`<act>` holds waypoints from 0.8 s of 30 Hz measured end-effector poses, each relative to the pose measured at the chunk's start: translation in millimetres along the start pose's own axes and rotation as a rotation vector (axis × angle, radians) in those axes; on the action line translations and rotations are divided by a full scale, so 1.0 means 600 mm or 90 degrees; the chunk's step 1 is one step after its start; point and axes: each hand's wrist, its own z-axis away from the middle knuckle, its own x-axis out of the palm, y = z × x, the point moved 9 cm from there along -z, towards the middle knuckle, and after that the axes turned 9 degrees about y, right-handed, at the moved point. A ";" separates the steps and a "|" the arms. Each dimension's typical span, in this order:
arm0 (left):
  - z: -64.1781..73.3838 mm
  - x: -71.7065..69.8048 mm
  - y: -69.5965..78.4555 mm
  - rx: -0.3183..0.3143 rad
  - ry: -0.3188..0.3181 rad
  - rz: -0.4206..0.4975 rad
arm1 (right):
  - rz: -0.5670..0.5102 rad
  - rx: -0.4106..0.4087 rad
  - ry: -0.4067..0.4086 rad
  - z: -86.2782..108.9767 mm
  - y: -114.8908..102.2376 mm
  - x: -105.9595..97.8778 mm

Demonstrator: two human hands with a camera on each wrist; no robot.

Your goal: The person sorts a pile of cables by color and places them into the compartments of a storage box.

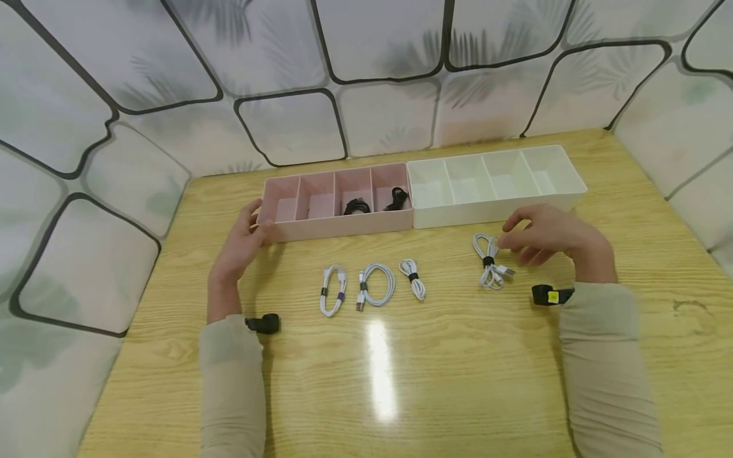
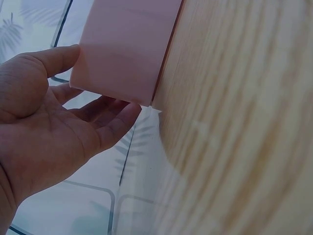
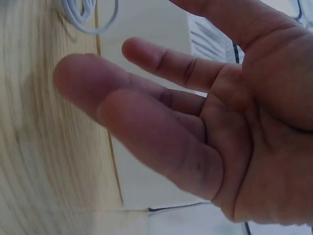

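Observation:
My left hand (image 1: 236, 249) grips the left end of a pink divided box (image 1: 343, 226). In the left wrist view, its thumb lies at the top rim and its fingers bend round the end. Loosely bent, my right hand (image 1: 546, 235) hovers in front of a white divided box (image 1: 487, 208). Its thumb and fingertips are beside a bundled white charging cable (image 1: 491, 262) with a black strap. In the right wrist view, nothing lies in the palm, and white cable loops (image 3: 80, 14) show just beyond the fingers.
Three more white cables lie in a row: a long loop (image 1: 325, 298), a round coil (image 1: 392, 292) and a small bundle (image 1: 417, 285). Black cables (image 1: 357, 205) sit in the pink box's two right compartments. A patterned wall (image 1: 389, 117) stands behind the wooden table (image 1: 435, 369).

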 end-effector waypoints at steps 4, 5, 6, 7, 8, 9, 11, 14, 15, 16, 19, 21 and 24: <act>-0.001 0.000 -0.003 0.004 -0.002 -0.004 | 0.056 0.008 0.003 -0.002 -0.019 0.020; -0.002 -0.001 -0.004 0.007 -0.002 -0.004 | 0.070 0.008 0.009 -0.003 -0.025 0.024; -0.003 -0.001 -0.007 0.009 -0.003 -0.001 | 0.083 0.008 0.015 -0.003 -0.031 0.027; -0.004 -0.001 -0.008 0.011 -0.004 0.000 | 0.095 0.007 0.021 -0.003 -0.038 0.031; -0.006 -0.001 -0.010 0.013 -0.004 0.000 | 0.109 0.006 0.027 -0.002 -0.045 0.033; -0.007 -0.001 -0.011 0.016 -0.003 0.000 | 0.125 0.005 0.029 -0.001 -0.051 0.036; -0.007 -0.002 -0.011 0.018 -0.002 0.003 | 0.155 0.002 0.032 0.001 -0.061 0.042; -0.003 -0.001 -0.002 0.016 -0.002 0.005 | 0.188 -0.009 0.032 -0.001 -0.069 0.052; -0.003 -0.001 0.000 0.017 -0.002 0.006 | 0.194 -0.015 0.032 -0.002 -0.071 0.055; -0.002 0.000 0.001 0.016 -0.003 0.006 | 0.199 -0.021 0.036 -0.004 -0.072 0.058; -0.005 0.000 -0.005 0.020 -0.003 0.005 | 0.205 -0.037 0.050 -0.009 -0.075 0.063; -0.004 0.000 -0.007 0.023 -0.002 0.003 | 0.216 -0.043 0.060 -0.011 -0.078 0.065; -0.003 0.000 -0.007 0.023 -0.003 0.003 | 0.231 -0.051 0.067 -0.014 -0.084 0.067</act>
